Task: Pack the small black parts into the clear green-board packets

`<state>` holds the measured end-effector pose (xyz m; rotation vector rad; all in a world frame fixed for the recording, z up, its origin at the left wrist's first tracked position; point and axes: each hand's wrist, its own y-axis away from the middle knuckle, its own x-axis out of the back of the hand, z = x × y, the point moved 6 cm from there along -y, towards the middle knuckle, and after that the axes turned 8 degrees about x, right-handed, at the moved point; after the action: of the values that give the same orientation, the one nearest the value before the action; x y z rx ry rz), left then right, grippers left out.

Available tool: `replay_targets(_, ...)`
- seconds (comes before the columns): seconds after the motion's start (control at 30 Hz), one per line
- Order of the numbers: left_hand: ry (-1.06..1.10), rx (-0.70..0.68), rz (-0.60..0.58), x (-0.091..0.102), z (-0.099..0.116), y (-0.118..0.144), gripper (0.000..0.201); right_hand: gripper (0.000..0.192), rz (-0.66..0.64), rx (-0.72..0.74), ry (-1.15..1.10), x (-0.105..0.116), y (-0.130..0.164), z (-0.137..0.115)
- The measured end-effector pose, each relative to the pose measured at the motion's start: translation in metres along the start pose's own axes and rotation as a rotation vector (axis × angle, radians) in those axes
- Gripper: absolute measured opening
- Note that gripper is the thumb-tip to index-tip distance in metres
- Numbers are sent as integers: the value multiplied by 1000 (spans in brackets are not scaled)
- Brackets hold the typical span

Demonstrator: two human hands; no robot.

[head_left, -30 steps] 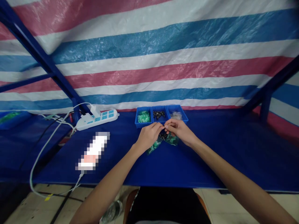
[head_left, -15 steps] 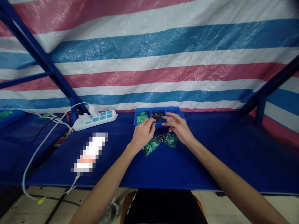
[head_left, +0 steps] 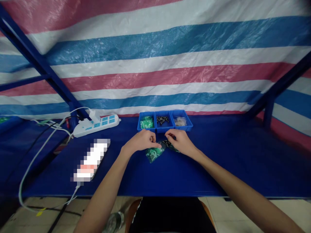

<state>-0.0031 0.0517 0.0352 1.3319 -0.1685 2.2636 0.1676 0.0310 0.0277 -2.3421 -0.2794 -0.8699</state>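
Note:
My left hand [head_left: 142, 141] is over the left end of a small pile on the blue table. Its thumb stretches across a green printed packet [head_left: 153, 154], with a gap between the thumb and the curled fingers. My right hand [head_left: 181, 141] hovers at the pile's right side, its thumb and fingertips drawn together; whatever they pinch is too small to make out. Between the hands lie small black pieces [head_left: 167, 143]. A second green packet is mostly covered by my right hand. Just behind stands a blue three-part bin [head_left: 155, 129].
The bin holds green packets [head_left: 146, 122], black pieces [head_left: 162, 120] and whitish clear bags [head_left: 180, 121]. To the left are a white power strip [head_left: 97, 125] and a blurred-out phone [head_left: 92, 160] with a white cable [head_left: 32, 168]. Blue frame posts [head_left: 268, 110] flank the striped sheet [head_left: 160, 79].
Both hands have come back from the bin to the pile in front of it. My right hand's spread fingers have drawn together, and my left hand has moved left and opened its thumb.

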Motion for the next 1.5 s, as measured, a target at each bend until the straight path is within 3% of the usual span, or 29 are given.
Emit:
replay_targets(0.2, -104, 94, -137, -4, -5, 5, 49, 14, -164, 90, 170, -10, 4, -11)
replay_targets(0.37, -104, 96, -202, -6, -2, 6, 50, 15, -217, 144, 216, -17, 8, -14)
replay_targets(0.53, 62, -17, -266, -6, -2, 5, 46, 19, -188, 143, 177, -14, 8, -18)
replay_targets(0.7, 331, -118, -277, -3, 0, 5, 38, 28, -154, 52, -63, -9, 4, -21)
replay_targets(0.87, 558, -111, -112, -2, 5, -3, 30, 23, -152, -82, -320, -13, 5, -13)
replay_targets(1.07, 576, -130, 129, -9, 13, -12, 25, 17, -85, -237, -472, -11, 4, 6)
replay_targets(1.17, 490, -181, 239, -10, 17, -10, 24, 16, -26, -252, -452, -8, 3, 14)
replay_targets(1.37, 91, -283, 463, -12, 25, -1, 24, 17, 82, -228, -417, -6, 3, 22)
replay_targets(1.5, 6, -327, 636, -17, 25, 0, 25, 16, 111, -218, -420, -6, 2, 23)
